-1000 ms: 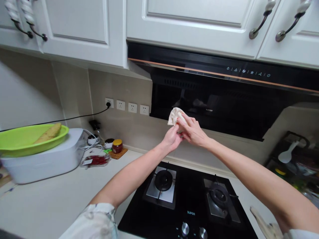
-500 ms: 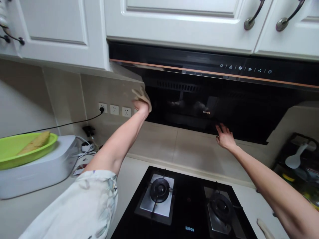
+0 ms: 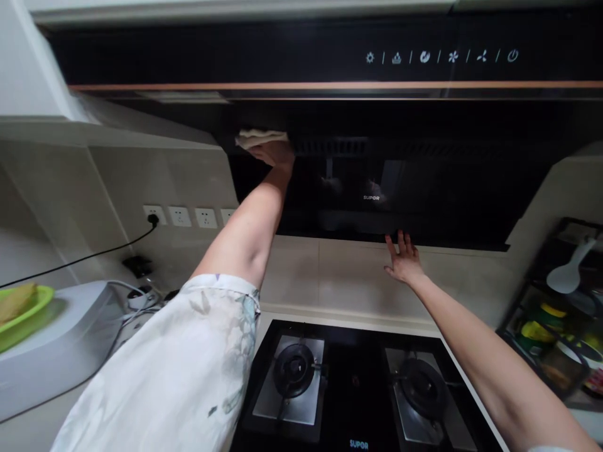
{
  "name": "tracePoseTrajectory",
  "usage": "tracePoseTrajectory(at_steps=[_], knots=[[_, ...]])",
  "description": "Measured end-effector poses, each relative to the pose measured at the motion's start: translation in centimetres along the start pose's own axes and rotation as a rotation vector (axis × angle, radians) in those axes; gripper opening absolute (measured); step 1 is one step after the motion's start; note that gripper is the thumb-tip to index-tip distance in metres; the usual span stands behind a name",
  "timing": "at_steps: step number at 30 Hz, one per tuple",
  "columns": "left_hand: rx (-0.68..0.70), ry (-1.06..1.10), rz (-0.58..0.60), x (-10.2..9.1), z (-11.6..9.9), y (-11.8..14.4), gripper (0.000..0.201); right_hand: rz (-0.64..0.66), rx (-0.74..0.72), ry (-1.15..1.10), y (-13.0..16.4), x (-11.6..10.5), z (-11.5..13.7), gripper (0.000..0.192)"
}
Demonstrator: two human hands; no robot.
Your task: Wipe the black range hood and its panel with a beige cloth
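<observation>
"What is the largest thing before you?"
"The hood [image 3: 471,194], across the far side: black, glossy, flat-panelled, crossed by a straight copper-coloured strip [image 3: 301,86]. It looks rigid, fixed and probably slick; its lower edge gives you somewhere to brace."
"And below it?"
"The hob [image 3: 353,408], nearer you: smooth, glassy black, with square metal plates [image 3: 304,408] under round, dark burners [image 3: 293,370]."
"Your hands?"
"Your right hand [image 3: 405,262] is open, fingers spread, tips at the hood's lower edge. Your left hand [image 3: 274,152], higher and to the left, grips the cloth [image 3: 257,137]; how tightly, you cannot tell."
"How will that cloth handle?"
"It lies against the hood's left part, over your fingers: pale, folded, soft-edged. Expect it light, limp and unbreakable. Bunch it by the middle, so no corner slips loose."
</observation>
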State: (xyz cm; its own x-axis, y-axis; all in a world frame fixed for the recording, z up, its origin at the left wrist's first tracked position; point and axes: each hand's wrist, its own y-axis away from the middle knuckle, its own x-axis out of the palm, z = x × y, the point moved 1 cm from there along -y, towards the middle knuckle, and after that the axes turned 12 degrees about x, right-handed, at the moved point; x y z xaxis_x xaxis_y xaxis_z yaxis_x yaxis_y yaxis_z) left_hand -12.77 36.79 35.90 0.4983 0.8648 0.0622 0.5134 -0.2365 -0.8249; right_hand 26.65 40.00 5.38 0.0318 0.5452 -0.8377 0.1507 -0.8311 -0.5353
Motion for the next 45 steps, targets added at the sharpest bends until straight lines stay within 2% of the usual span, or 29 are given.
tracePoseTrajectory(at_steps=[3, 6, 9, 12, 14, 17, 20, 23, 26, 28, 30, 34, 38, 40, 42, 45], knots=[[-0.082, -0.049, -0.041, 5.0, -2.3, 3.9, 0.077, 0.003, 0.010, -0.004, 0.0, -0.3, 0.2, 0.120], [0.008, -0.157, 0.034, 8.7, -4.7, 9.4, 0.080, -0.008, 0.008, 0.003, 0.2, -0.3, 0.5, 0.122], [0.243, -0.274, 0.199, 10.4, -5.8, 14.3, 0.090, -0.031, 0.005, 0.014, 0.3, -0.2, 0.4, 0.122], [0.465, -0.270, 0.353, 10.4, -5.0, 16.7, 0.094, -0.050, -0.004, 0.022, 0.3, 0.1, 0.1, 0.119], [0.522, -0.233, 0.377, 9.3, -3.4, 16.6, 0.085, -0.057, -0.016, 0.026, 0.2, 0.4, -0.3, 0.118], [0.453, -0.256, 0.329, 5.9, 0.1, 14.8, 0.081, -0.061, -0.027, 0.029, -0.1, 0.8, -0.7, 0.119], [0.305, -0.361, 0.216, 0.8, 4.3, 11.6, 0.083, -0.056, -0.023, 0.025, -0.1, 1.0, -0.8, 0.121], [0.170, -0.392, 0.081, -4.8, 7.7, 7.5, 0.072, -0.060, -0.027, 0.023, 0.0, 1.0, -0.6, 0.121], [0.005, -0.436, -0.011, -8.7, 9.1, 4.0, 0.056, -0.050, -0.021, 0.018, 0.1, 0.9, -0.3, 0.119], [-0.003, -0.446, -0.008, -9.4, 8.8, 3.0, 0.039, -0.043, -0.014, 0.012, 0.1, 0.9, -0.1, 0.120], [0.057, -0.452, 0.022, -8.4, 7.9, 3.5, 0.021, -0.047, -0.016, 0.007, 0.0, 1.1, -0.1, 0.122], [0.153, -0.451, 0.087, -2.9, 5.2, 7.6, 0.067, -0.047, -0.018, -0.002, 0.0, 1.1, 0.1, 0.123], [0.270, -0.399, 0.192, 3.0, 2.0, 12.5, 0.079, -0.037, -0.007, -0.004, 0.1, 0.7, 0.4, 0.121], [0.402, -0.354, 0.279, 5.1, 0.5, 14.9, 0.079, -0.034, -0.002, -0.006, 0.2, 0.6, 0.5, 0.123], [0.581, -0.305, 0.416, 6.7, -0.3, 17.4, 0.076, -0.038, 0.000, -0.010, 0.2, 0.7, 0.6, 0.126], [0.838, -0.255, 0.640, 7.9, 0.0, 20.7, 0.067, -0.038, 0.004, -0.001, 0.2, 0.6, 0.4, 0.126]])
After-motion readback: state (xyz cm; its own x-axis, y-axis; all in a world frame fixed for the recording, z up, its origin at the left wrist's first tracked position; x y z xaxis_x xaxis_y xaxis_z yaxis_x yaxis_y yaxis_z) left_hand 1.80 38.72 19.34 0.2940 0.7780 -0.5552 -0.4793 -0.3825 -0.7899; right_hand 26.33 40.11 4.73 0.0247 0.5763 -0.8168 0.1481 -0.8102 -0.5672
